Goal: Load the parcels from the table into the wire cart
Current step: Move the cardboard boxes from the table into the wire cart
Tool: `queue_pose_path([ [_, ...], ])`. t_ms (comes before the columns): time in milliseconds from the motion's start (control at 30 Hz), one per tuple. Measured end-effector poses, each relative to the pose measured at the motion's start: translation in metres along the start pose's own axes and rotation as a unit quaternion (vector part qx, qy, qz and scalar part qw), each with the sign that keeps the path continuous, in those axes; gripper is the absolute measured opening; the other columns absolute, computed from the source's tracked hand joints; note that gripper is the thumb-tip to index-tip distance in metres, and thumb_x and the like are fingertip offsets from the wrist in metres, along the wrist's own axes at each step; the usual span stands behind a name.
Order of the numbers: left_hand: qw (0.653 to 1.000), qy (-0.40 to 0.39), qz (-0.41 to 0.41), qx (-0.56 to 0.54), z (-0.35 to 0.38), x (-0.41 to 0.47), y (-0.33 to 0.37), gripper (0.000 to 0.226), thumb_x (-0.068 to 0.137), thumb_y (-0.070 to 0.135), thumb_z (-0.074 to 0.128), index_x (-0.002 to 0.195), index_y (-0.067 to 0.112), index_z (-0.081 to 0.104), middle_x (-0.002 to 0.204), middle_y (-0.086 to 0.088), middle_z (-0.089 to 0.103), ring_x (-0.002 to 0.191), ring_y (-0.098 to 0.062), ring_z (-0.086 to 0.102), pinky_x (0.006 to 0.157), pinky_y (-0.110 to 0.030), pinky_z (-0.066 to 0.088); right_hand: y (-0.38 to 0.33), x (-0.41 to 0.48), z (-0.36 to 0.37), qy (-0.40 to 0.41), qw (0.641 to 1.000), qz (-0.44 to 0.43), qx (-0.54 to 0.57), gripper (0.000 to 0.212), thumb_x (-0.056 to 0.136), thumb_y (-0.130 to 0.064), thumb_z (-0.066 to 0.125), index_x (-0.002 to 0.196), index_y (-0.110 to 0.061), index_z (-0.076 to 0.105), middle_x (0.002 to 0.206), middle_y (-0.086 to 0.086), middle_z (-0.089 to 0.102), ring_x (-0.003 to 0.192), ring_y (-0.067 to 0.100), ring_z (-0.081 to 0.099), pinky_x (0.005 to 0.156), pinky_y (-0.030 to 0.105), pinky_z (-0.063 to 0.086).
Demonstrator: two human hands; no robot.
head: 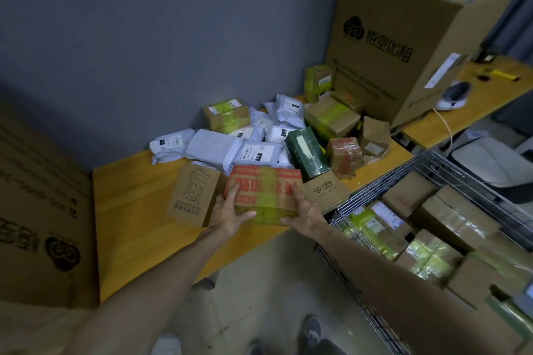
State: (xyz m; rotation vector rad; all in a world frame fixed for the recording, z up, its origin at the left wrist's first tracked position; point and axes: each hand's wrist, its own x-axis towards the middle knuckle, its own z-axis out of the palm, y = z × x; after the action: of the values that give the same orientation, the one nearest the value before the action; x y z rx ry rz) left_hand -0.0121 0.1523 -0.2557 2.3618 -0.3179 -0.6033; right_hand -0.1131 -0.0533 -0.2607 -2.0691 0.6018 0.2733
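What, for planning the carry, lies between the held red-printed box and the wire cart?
Head view: a heart-logo brown box on the table, beside the right hand.

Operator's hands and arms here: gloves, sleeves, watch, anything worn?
Nothing worn that shows: left hand and right hand are bare, no gloves or rings. Both forearms are uncovered to the frame edge; no sleeve, watch or wristband in view.

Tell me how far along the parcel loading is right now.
Roughly midway, at a guess. Done: the silver wire cart already holds a layer of taped brown cardboard boxes. In hand: the left hand and right hand hold a red-printed cardboard box at its ends, over the yellow wooden table. Left: a pile of grey plastic mailers, a dark green box and several brown cartons on the table.
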Motion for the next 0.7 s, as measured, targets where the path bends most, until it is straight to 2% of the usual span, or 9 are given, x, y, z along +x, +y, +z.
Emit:
queue_pose_path([
  [100, 0.999, 0.006, 0.048, 0.005, -0.011, 0.005, 0.013, 0.097, 0.079, 0.045, 0.079, 0.153, 0.045, 0.016, 0.144, -0.013, 0.039, 0.132, -0.035, 0.043, 0.109, -0.045, 0.04, -0.014, -0.017, -0.008, 0.046, 0.998, -0.011, 0.028, 0.081, 0.086, -0.008, 0.074, 0.152, -0.013, 0.028, 0.143, 0.0, 0.043, 0.135, 0.018, 0.041, 0.109, 0.025, 0.036],
  [200, 0.995, 0.011, 0.102, 0.017, -0.019, 0.006, 0.037, 0.091, 0.083, 0.04, 0.076, 0.155, 0.035, 0.021, 0.15, -0.014, 0.031, 0.138, -0.034, 0.035, 0.112, -0.04, 0.033, -0.029, -0.034, -0.023, 0.084, 0.996, -0.019, -0.007, 0.095, 0.09, -0.025, 0.071, 0.157, -0.018, 0.006, 0.15, 0.009, 0.04, 0.137, 0.029, 0.042, 0.112, 0.034, 0.035],
  [300, 0.989, 0.007, 0.144, 0.031, -0.019, 0.008, 0.062, 0.093, 0.082, 0.039, 0.077, 0.156, 0.033, 0.02, 0.145, -0.014, 0.033, 0.136, -0.033, 0.035, 0.113, -0.04, 0.032, -0.033, -0.054, -0.044, 0.134, 0.99, -0.035, -0.015, 0.1, 0.089, -0.031, 0.072, 0.157, -0.021, -0.001, 0.153, 0.013, 0.037, 0.136, 0.033, 0.043, 0.111, 0.039, 0.039],
  [400, 0.985, -0.013, 0.171, 0.021, -0.007, 0.007, 0.09, 0.101, 0.076, 0.036, 0.083, 0.155, 0.036, 0.02, 0.139, -0.014, 0.036, 0.133, -0.034, 0.038, 0.113, -0.04, 0.031, -0.022, -0.077, -0.064, 0.177, 0.983, -0.026, -0.031, 0.101, 0.088, -0.034, 0.073, 0.157, -0.02, 0.001, 0.153, 0.015, 0.038, 0.137, 0.033, 0.041, 0.111, 0.037, 0.037],
  [500, 0.98, -0.038, 0.193, 0.019, 0.015, 0.0, 0.124, 0.111, 0.071, 0.035, 0.087, 0.156, 0.038, 0.016, 0.134, -0.015, 0.038, 0.13, -0.035, 0.039, 0.112, -0.04, 0.032, -0.002, -0.102, -0.083, 0.224, 0.974, -0.021, -0.021, 0.099, 0.088, -0.027, 0.073, 0.157, -0.02, 0.002, 0.15, 0.015, 0.042, 0.132, 0.033, 0.048, 0.103, 0.031, 0.039],
  [600, 0.967, -0.072, 0.24, 0.036, 0.048, -0.005, 0.156, 0.119, 0.064, 0.047, 0.087, 0.155, 0.045, 0.01, 0.149, -0.016, 0.036, 0.139, -0.035, 0.033, 0.116, -0.047, 0.03, 0.025, -0.135, -0.102, 0.266, 0.964, 0.008, 0.019, 0.095, 0.089, -0.017, 0.072, 0.157, -0.02, 0.006, 0.149, 0.014, 0.042, 0.132, 0.03, 0.048, 0.104, 0.027, 0.039],
  [633, 0.963, -0.08, 0.254, 0.042, 0.061, -0.005, 0.166, 0.121, 0.061, 0.05, 0.087, 0.154, 0.046, 0.01, 0.151, -0.015, 0.038, 0.139, -0.036, 0.034, 0.115, -0.049, 0.032, 0.035, -0.147, -0.108, 0.277, 0.96, 0.019, 0.027, 0.09, 0.09, -0.014, 0.069, 0.157, -0.016, 0.009, 0.15, 0.013, 0.04, 0.132, 0.025, 0.046, 0.101, 0.021, 0.04],
  [700, 0.953, -0.092, 0.282, 0.066, 0.088, -0.009, 0.187, 0.121, 0.063, 0.047, 0.088, 0.155, 0.043, 0.01, 0.148, -0.014, 0.044, 0.137, -0.037, 0.038, 0.114, -0.049, 0.033, 0.054, -0.174, -0.12, 0.284, 0.955, 0.029, 0.074, 0.07, 0.095, -0.004, 0.061, 0.153, -0.009, 0.022, 0.15, 0.014, 0.04, 0.124, 0.012, 0.043, 0.084, 0.001, 0.042],
])
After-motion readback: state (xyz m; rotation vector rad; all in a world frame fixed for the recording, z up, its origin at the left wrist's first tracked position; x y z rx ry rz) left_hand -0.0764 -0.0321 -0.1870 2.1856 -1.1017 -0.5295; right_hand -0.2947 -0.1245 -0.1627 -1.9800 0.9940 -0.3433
